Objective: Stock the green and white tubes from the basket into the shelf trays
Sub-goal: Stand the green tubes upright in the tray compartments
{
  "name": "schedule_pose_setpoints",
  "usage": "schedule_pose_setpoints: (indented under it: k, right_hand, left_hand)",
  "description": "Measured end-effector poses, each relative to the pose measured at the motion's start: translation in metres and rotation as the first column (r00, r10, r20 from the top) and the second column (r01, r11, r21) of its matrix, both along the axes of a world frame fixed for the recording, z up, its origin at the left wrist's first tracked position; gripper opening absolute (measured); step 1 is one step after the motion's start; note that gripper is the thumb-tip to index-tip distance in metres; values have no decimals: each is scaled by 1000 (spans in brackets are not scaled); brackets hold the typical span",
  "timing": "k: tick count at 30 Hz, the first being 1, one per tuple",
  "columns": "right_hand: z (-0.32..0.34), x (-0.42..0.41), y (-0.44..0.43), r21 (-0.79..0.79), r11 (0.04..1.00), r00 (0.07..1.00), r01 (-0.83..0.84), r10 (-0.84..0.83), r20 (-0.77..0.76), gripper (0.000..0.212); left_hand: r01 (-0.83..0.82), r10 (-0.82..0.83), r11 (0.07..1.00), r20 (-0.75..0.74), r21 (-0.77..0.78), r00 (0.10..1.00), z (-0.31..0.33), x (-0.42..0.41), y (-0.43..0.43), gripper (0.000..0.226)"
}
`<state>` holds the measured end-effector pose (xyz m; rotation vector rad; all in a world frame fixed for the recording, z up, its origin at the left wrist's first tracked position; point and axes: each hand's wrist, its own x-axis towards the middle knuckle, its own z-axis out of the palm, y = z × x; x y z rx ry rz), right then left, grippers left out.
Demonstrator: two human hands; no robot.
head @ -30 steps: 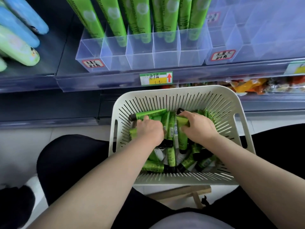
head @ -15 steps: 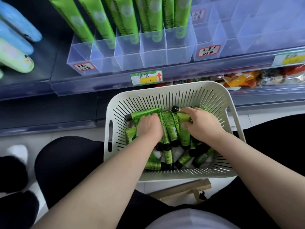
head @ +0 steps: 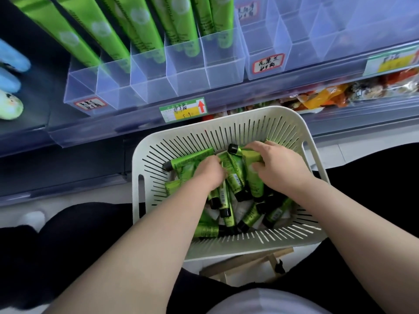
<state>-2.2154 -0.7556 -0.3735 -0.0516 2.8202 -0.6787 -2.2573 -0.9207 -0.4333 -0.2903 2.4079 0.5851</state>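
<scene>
A price label [head: 183,109] with a red arrow sits on the shelf rail [head: 294,85], and a yellow label [head: 390,62] sits far right. Blue rounded packs [head: 11,62] and a pale green one [head: 9,107] lie upper left. Orange snack packets [head: 326,96] fill the lower shelf. A wooden stool [head: 247,264] stands on the pale floor [head: 74,200].

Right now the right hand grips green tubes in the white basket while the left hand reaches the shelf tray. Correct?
No. The head view shows the left hand in the basket too, on the green tubes beside the right hand.
</scene>
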Motion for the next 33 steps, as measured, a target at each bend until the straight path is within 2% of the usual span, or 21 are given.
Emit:
schedule_pose_setpoints:
  k: [4,6,8,10,13,15,19,24,27,28,30,33]
  right_hand:
    - [-2,1,1,-10,1000,1000,-3,3,-13,49]
    - [-3,2,1,-16,1000,1000,-5,4,-12,49]
    - [-2,3,1,-15,1000,1000,-12,12,-12,49]
    - [-2,3,1,-8,1000,1000,-23,23,-8,49]
    - [0,4,-3,5,999,999,-46,46,-12,50]
    - [1,5,-5,15,998,998,-59,59,-13,50]
    - [6,8,-7,43,996,997,-74,74,-9,49]
    - [11,13,-9,87,992,995,-92,94,-29,48]
    - [13,16,-7,101,990,994,-100,104,-38,48]
    - [13,15,-6,104,990,994,-98,103,-43,48]
    - [16,13,-5,102,990,994,-96,101,-42,48]
    - [19,12,-6,98,989,992,-112,116,-40,49]
  left_hand:
    - [179,-191,975,-91,-133,977,-2,2,1,48]
    - [316,-333,928,-56,-199,941,-2,-3,0,57]
    - [393,-399,891,21,-227,917,-2,-4,-3,67]
    - [415,-417,877,48,-243,908,-1,-4,-7,56]
    - [509,-511,815,70,-277,857,4,-1,-15,17]
    - [545,-544,793,87,-274,835,10,7,-17,16]
    - [534,-537,782,88,-322,839,8,24,-14,24]
    - [425,-454,806,30,-412,891,14,27,5,65]
    - [371,-379,862,48,-344,924,16,28,14,82]
    - [323,-320,894,63,-310,945,18,26,14,83]
    - [268,-257,911,75,-314,963,19,21,11,68]
    - [370,-381,833,59,-411,923,19,25,5,47]
